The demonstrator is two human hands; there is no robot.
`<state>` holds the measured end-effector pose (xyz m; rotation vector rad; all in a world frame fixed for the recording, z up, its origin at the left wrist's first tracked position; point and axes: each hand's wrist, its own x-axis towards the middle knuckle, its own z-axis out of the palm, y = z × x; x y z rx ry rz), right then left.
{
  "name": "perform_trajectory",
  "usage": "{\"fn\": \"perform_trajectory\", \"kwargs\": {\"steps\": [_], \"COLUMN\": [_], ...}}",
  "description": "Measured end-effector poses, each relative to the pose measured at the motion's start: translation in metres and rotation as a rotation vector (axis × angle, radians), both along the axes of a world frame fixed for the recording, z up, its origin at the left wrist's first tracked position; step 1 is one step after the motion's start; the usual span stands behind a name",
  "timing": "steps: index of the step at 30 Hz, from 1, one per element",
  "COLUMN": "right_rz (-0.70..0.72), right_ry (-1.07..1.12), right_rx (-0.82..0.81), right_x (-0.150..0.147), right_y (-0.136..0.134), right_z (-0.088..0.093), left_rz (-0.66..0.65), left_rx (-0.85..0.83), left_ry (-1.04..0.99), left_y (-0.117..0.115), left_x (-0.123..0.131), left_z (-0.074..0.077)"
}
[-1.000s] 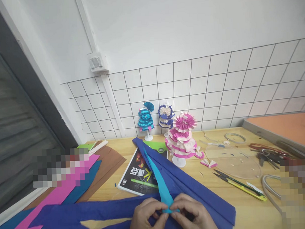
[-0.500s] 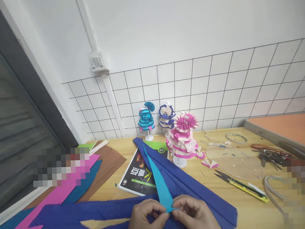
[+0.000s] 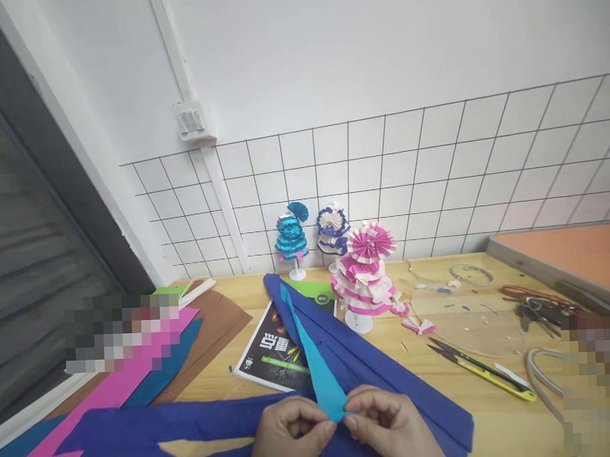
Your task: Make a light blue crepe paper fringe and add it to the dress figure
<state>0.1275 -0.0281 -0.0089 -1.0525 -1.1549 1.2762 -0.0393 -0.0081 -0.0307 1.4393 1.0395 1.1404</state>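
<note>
Both hands meet at the bottom centre over the wooden table (image 3: 430, 364). My left hand (image 3: 287, 432) and my right hand (image 3: 386, 425) each pinch the near end of a light blue crepe paper strip (image 3: 314, 361). The strip runs away from me over dark blue crepe paper (image 3: 370, 373) that spreads left and right under my hands. Fingers of both hands are curled closed on the strip's tip.
Three paper dress models on stands sit near the wall: teal (image 3: 291, 239), blue-white (image 3: 332, 231), pink-white (image 3: 364, 273). A booklet (image 3: 274, 353) lies under the blue paper. Snips (image 3: 477, 366), clear plastic sheet (image 3: 468, 316), keys (image 3: 535, 307) lie right. Pink and brown sheets (image 3: 154, 354) lie left.
The hands have shifted slightly and worked the tip of the light blue strip between the fingers; the strip's near end sits a little higher. Nothing else moved.
</note>
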Motion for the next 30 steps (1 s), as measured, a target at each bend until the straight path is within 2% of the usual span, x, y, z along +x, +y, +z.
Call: {"fn": "perform_trajectory", "kwargs": {"steps": [7, 13, 17, 23, 30], "right_rz": [0.000, -0.016, 0.005, -0.025, 0.015], "right_ry": [0.025, 0.061, 0.114, 0.048, -0.105], "right_rx": [-0.080, -0.106, -0.094, -0.061, 0.043], "right_x": [-0.001, -0.003, -0.003, -0.004, -0.005], "right_y": [0.000, 0.001, 0.000, -0.001, -0.003], "right_z": [-0.001, 0.001, 0.002, -0.004, -0.012], "left_rz": [0.013, 0.041, 0.081, -0.006, -0.101], "left_rx": [-0.003, -0.128, -0.095, -0.083, -0.106], "left_ry": [-0.056, -0.038, -0.019, 0.012, 0.164], "left_y": [0.000, 0.000, -0.002, -0.008, -0.006], "left_x": [0.003, 0.004, 0.005, 0.010, 0.007], "left_z": [0.003, -0.001, 0.006, 0.024, 0.023]}}
